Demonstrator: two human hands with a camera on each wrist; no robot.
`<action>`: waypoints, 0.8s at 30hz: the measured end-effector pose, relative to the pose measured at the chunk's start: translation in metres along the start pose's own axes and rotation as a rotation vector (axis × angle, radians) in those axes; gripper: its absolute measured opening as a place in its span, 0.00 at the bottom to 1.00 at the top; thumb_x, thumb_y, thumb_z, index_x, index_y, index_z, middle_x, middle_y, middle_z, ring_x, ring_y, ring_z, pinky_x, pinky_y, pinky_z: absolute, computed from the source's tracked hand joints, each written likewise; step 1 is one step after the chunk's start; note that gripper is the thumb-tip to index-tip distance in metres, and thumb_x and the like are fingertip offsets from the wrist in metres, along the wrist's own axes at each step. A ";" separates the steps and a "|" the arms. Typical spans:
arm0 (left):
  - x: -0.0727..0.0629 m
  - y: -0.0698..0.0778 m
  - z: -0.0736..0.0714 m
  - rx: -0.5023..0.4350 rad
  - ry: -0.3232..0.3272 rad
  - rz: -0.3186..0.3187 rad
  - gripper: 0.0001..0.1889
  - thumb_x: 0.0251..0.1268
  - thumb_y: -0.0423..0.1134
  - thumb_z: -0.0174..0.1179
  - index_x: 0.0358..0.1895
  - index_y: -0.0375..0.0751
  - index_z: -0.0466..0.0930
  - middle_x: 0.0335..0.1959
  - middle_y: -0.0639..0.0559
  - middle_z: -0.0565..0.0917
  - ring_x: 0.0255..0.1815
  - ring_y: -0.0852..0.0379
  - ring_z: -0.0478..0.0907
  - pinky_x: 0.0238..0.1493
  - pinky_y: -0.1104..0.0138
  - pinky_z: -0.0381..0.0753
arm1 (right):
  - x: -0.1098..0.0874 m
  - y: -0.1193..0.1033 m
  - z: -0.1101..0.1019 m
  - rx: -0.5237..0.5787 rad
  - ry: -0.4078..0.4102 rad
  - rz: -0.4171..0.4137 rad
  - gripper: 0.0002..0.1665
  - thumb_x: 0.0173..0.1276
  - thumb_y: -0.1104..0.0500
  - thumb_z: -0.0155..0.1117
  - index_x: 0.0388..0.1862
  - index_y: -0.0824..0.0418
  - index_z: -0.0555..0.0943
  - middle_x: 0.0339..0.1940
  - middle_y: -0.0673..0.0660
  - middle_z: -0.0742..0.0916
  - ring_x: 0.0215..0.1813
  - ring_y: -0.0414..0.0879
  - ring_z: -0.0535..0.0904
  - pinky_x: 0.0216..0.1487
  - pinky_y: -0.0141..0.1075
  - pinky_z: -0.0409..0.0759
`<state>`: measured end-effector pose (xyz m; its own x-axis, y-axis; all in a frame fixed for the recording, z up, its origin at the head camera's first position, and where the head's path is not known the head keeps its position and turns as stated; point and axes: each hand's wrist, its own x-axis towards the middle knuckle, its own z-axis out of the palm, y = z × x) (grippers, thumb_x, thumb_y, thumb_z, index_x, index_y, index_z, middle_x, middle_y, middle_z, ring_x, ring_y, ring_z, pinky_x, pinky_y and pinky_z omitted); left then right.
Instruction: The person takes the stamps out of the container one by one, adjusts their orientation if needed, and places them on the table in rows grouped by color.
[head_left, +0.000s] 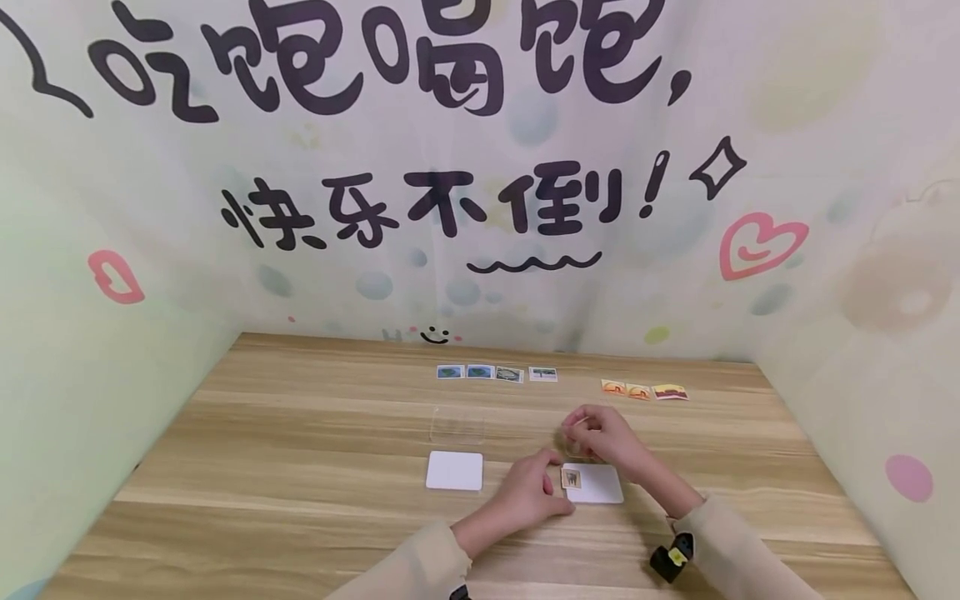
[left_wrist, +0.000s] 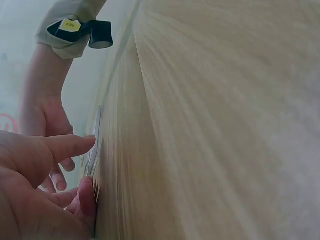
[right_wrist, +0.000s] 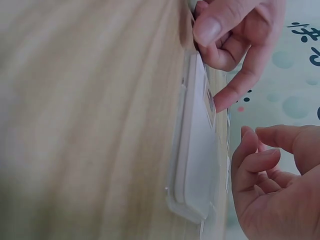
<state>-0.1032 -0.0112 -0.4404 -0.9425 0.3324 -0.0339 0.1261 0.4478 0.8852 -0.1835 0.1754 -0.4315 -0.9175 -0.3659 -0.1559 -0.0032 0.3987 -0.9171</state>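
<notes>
My left hand (head_left: 528, 490) rests at the left end of a white card (head_left: 603, 483) in a clear, shallow case. Its thumb and index finger lie at the two left corners. A small tan stamp (head_left: 572, 477) with a dark picture sits on that end of the card, and the left index finger touches it in the right wrist view. Just behind the card hovers my right hand (head_left: 603, 433), its fingers loosely bent and the tips close together. Nothing shows between those fingertips. A clear lid (head_left: 579, 451) lies beneath it, partly hidden.
Left of the hands lie a second white card (head_left: 454, 471) and a clear lid (head_left: 457, 425). Toward the back wall are several bluish and green stamps (head_left: 479, 372), with three orange and purple ones (head_left: 638, 392) farther right. The wooden table (head_left: 285, 467) meets printed cloth walls.
</notes>
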 end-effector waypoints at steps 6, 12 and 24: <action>0.000 0.001 0.000 -0.002 0.005 -0.009 0.29 0.52 0.31 0.79 0.59 0.32 0.79 0.22 0.57 0.71 0.23 0.65 0.65 0.29 0.71 0.66 | -0.012 0.003 -0.001 -0.046 -0.011 -0.018 0.11 0.75 0.66 0.61 0.50 0.74 0.80 0.31 0.57 0.87 0.23 0.41 0.74 0.21 0.30 0.68; 0.001 0.004 -0.001 0.005 -0.001 -0.043 0.29 0.53 0.32 0.79 0.60 0.33 0.79 0.22 0.56 0.72 0.22 0.63 0.66 0.27 0.71 0.64 | -0.021 0.006 -0.001 -0.043 -0.024 -0.024 0.12 0.76 0.65 0.63 0.50 0.74 0.80 0.29 0.56 0.84 0.23 0.41 0.73 0.21 0.30 0.68; 0.003 0.002 0.001 0.037 -0.005 -0.044 0.30 0.52 0.33 0.81 0.59 0.35 0.79 0.23 0.57 0.72 0.22 0.64 0.66 0.26 0.71 0.65 | -0.035 0.012 0.000 -0.026 -0.025 -0.014 0.13 0.74 0.66 0.65 0.50 0.75 0.80 0.27 0.53 0.82 0.23 0.39 0.73 0.21 0.28 0.68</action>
<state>-0.1058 -0.0087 -0.4393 -0.9459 0.3158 -0.0746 0.0962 0.4925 0.8650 -0.1519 0.1929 -0.4372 -0.9071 -0.3922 -0.1526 -0.0264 0.4151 -0.9094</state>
